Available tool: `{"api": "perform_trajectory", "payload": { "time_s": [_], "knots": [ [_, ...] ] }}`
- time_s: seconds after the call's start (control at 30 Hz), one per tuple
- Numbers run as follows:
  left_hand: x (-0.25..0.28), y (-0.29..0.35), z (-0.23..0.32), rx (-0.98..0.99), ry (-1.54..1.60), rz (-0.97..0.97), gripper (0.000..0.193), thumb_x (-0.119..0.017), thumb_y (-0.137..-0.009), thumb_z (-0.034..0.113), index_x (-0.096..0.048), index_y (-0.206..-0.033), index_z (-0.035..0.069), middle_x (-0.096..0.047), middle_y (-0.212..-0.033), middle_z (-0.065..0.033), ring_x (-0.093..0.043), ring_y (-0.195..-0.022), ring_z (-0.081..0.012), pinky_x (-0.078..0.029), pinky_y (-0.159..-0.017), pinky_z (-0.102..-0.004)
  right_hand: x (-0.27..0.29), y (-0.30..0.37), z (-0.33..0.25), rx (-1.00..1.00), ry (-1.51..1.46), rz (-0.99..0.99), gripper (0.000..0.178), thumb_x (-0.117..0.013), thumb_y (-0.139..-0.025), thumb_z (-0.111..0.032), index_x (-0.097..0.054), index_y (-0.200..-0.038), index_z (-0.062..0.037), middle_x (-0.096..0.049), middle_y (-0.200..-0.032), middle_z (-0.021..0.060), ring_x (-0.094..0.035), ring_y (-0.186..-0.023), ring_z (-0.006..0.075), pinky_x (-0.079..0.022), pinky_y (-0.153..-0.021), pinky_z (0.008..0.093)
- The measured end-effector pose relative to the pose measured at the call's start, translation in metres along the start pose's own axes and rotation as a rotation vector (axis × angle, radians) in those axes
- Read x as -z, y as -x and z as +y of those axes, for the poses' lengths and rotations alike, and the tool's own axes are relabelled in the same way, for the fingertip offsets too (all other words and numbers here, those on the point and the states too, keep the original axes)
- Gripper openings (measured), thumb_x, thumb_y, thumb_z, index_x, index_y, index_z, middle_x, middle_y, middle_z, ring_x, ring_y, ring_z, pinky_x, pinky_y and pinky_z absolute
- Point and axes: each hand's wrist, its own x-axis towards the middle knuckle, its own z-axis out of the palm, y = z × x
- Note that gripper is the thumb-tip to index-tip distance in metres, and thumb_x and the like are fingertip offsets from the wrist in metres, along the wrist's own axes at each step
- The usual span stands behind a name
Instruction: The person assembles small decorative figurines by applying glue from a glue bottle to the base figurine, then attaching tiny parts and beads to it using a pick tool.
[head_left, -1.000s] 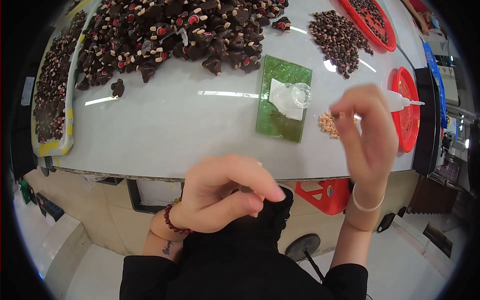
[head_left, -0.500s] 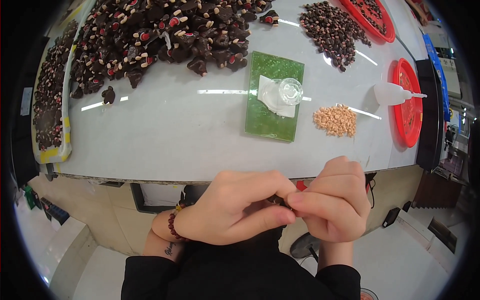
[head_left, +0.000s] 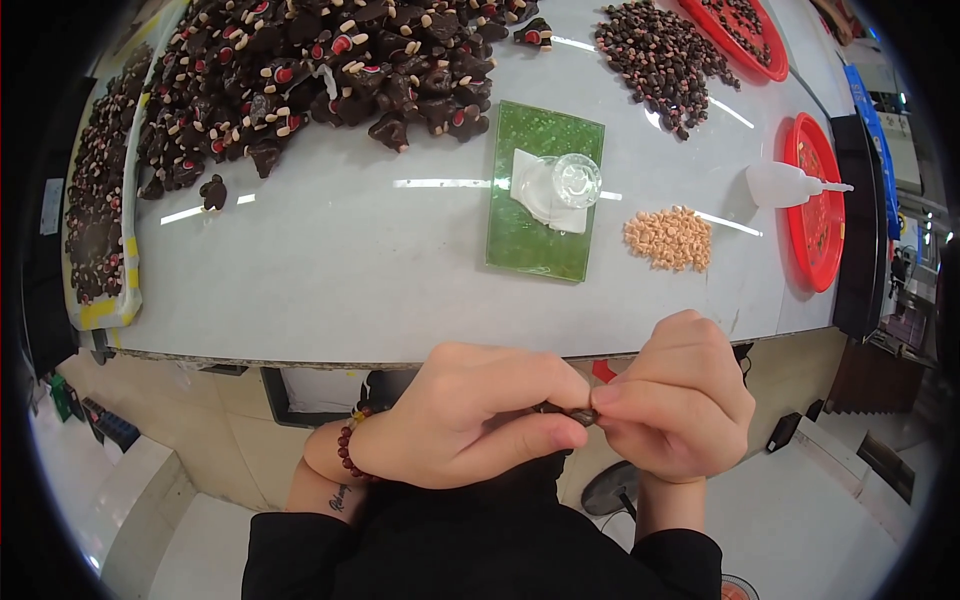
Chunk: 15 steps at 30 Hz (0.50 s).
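Left hand [head_left: 470,415]: thumb and forefinger pinched the dark piece [head_left: 583,416]; pose close to 0.5 s ago.
Right hand [head_left: 680,395]: fingers curled, thumb and forefinger pressed together at the right end of the piece. Couldn't tell if anything else sat between them.
Piece position: at the left fingertips, in front of the near edge of the table [head_left: 300,270], between both hands. Mostly hidden by fingers.
Change vs 1.0 s: right hand was up over the table by the pale chips [head_left: 668,240], partly covering them and the white bottle [head_left: 775,187]; by now it had met the left and both showed whole.
Change vs 0.5 s: right thumb had shifted slightly right, exposing more of the piece. Table contents sat a touch higher in view; same layout.
Green board [head_left: 543,250]: carried a white pad [head_left: 530,190] and a clear cup [head_left: 577,180], left of the chips.
Lump heap [head_left: 330,70]: dark lumps with red and cream bits, far left of the table.
Dark pellets [head_left: 665,65]: beyond the chips, beside a red tray [head_left: 778,68]. Bottle nozzle reached over the nearer red dish [head_left: 797,250].
Writing, forearm: script tattoo [head_left: 340,497] on the left forearm, just below the bead bracelet [head_left: 346,447].
Writing, right edge: blue package [head_left: 873,150] bore pale lettering, small and skewed.
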Motion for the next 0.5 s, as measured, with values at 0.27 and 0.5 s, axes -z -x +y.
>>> {"api": "perform_trajectory", "payload": {
  "time_s": [0.27, 0.5],
  "knots": [
    [0.001, 0.002, 0.006, -0.037, -0.021, 0.091, 0.022, -0.059, -0.088, 0.024, -0.064, -0.090, 0.003, -0.056, -0.064, -0.0060, -0.052, -0.052, -0.0188, -0.041, -0.048, -0.0266, 0.004, -0.023, 0.022, -0.068, 0.141, 0.125, 0.022, -0.069, -0.059, 0.006, -0.064, -0.078, -0.0034, -0.059, -0.071, 0.0029, -0.053, -0.060, 0.0142, -0.039, -0.052, 0.0232],
    [0.011, 0.013, 0.011, -0.095, 0.033, -0.156, 0.022, -0.064, -0.075, -0.001, -0.067, -0.093, 0.010, -0.056, -0.065, -0.0074, -0.053, -0.054, -0.0191, -0.041, -0.046, -0.0257, -0.015, -0.039, 0.048, -0.175, 0.182, 0.125, 0.008, -0.064, -0.071, 0.005, -0.061, -0.077, 0.0013, -0.059, -0.073, 0.0057, -0.056, -0.063, 0.0115, -0.046, -0.058, 0.0215]
  ]
}}
